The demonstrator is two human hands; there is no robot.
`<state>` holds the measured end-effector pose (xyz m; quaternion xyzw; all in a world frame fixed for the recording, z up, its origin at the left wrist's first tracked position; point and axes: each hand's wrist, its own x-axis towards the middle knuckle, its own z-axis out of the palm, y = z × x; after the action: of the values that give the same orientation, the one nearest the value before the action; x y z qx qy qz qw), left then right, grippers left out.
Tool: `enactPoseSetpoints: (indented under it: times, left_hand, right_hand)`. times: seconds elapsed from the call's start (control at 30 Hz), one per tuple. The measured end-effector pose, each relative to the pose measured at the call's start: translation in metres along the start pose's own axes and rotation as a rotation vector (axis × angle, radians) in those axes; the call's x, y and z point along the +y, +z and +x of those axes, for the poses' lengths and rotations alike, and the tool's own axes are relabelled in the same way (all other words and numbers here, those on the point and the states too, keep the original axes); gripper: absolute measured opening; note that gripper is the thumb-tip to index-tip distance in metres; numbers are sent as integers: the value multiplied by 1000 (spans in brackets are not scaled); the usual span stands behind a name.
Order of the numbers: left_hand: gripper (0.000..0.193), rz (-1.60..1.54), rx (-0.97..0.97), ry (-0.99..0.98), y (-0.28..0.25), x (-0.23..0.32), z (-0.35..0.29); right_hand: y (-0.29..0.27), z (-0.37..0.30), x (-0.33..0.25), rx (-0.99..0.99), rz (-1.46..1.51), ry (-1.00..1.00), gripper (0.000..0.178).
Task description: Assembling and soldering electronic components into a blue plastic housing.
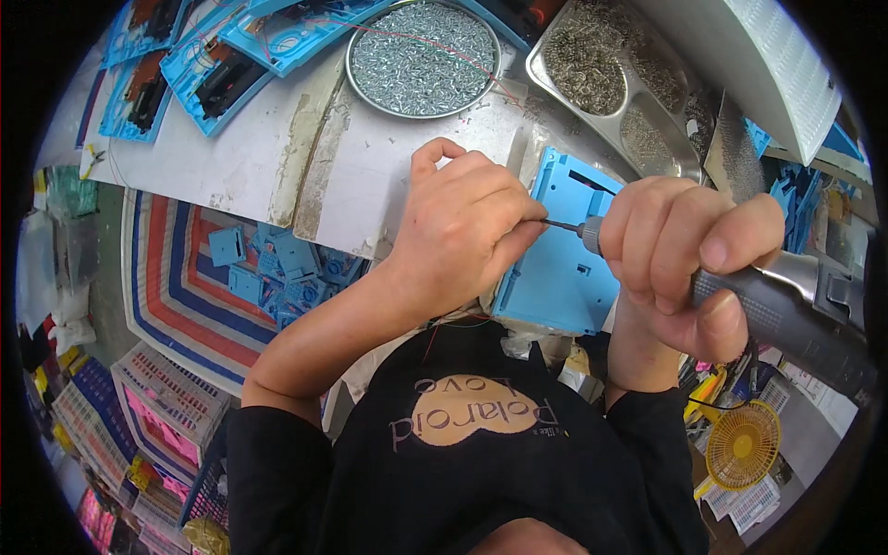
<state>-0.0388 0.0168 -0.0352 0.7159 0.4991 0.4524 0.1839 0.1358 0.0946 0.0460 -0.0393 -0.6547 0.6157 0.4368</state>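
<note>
My right hand (pixel 680 240) is wrapped round a dark electric screwdriver (pixel 786 314), held nearly level with its bit (pixel 561 225) pointing left. At the tip of that bit, the thumb and fingers of my left hand (pixel 462 217) are pinched together. Whatever sits between them is too small and covered to make out. Below both hands a light-blue plastic casing (pixel 555 287) lies on the worktable (pixel 356 199), with a dark slot near its far edge. My hands partly cover the casing.
A round metal tray (pixel 425 115) of silver screws stands at the back. Right of it is a divided metal tray (pixel 592 123) of small metal parts. Blue casings (pixel 222 79) with wires lie back left. A striped bag (pixel 166 277) holds blue parts. A yellow fan (pixel 743 446) is lower right.
</note>
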Motion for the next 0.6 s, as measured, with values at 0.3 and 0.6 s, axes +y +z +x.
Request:
enactPoseSetpoints:
  times: [0.3, 0.6]
  left_hand:
    - [12, 258, 78, 95, -46, -64, 38]
    - [15, 707, 170, -45, -28, -100, 32]
  right_hand:
    - [20, -19, -8, 104, 39, 148, 26]
    - [43, -36, 5, 30, -197, 257, 22]
